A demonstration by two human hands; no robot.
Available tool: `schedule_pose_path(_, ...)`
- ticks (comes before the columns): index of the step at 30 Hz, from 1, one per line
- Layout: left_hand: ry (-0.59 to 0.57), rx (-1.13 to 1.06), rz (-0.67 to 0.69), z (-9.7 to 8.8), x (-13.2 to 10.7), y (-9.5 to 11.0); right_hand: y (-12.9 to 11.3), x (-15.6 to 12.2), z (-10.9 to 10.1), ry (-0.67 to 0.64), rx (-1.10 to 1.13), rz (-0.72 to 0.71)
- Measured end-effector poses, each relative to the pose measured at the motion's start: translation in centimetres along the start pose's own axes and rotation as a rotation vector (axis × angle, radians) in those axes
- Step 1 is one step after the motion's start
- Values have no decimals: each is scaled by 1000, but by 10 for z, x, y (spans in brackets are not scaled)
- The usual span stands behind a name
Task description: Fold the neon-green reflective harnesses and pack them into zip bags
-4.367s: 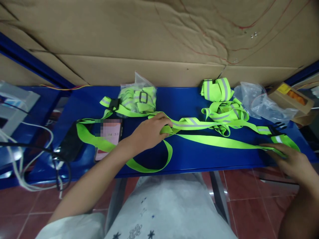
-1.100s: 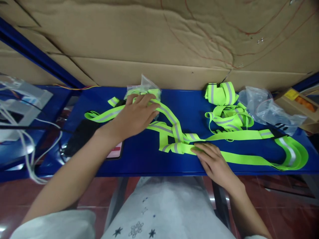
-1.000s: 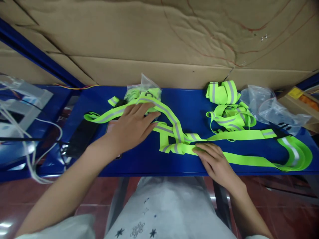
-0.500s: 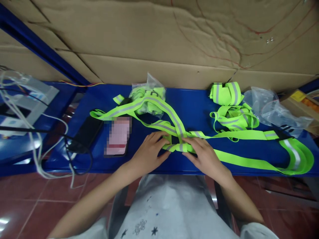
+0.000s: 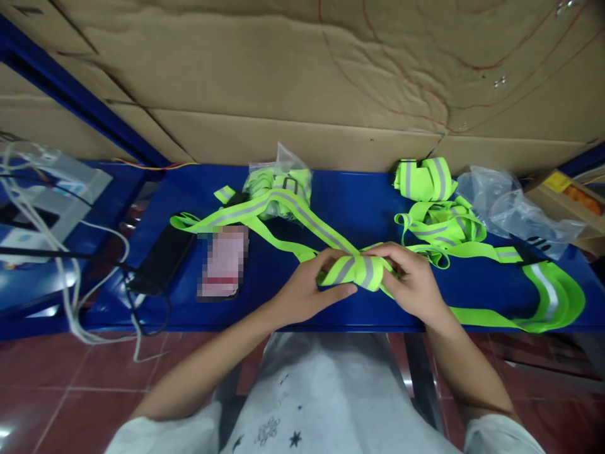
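A neon yellow-green reflective strap with a grey stripe is bunched between my two hands, just above the blue table. My left hand pinches its left side, thumb in front and fingers behind. The right side is gripped by my right hand, whose fingertips are partly hidden behind the folds. One length runs up and left past a phone. Another stretch lies to the right, ending in a wide loop near the table's right end.
Behind the strap sits a clear bag packed with similar straps. Two strap bundles lie back right, beside crumpled plastic bags and a cardboard box. A black case-like object and white cables are at left.
Both hands have shifted right and lifted the strap's middle, which is now bunched into folds between them. The strap's right-hand length has been drawn in slightly.
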State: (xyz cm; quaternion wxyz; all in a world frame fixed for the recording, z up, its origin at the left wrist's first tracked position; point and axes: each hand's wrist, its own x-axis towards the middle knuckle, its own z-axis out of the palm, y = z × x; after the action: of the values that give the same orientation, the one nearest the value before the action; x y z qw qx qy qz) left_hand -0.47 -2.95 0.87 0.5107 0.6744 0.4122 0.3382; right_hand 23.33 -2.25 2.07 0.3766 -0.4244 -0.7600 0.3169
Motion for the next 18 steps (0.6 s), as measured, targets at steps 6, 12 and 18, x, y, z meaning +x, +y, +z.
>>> schedule_pose_path(6, 244, 7, -47, 23, 9, 0, -13, 22, 0, 118, -271, -179)
schedule_pose_path(12, 173, -32, 39, 31, 11, 3, -9, 39, -11, 84, -358, -195)
schedule_pose_path(18, -193, -269, -80, 17, 17, 10, 1, 57, -15, 9, -471, -194)
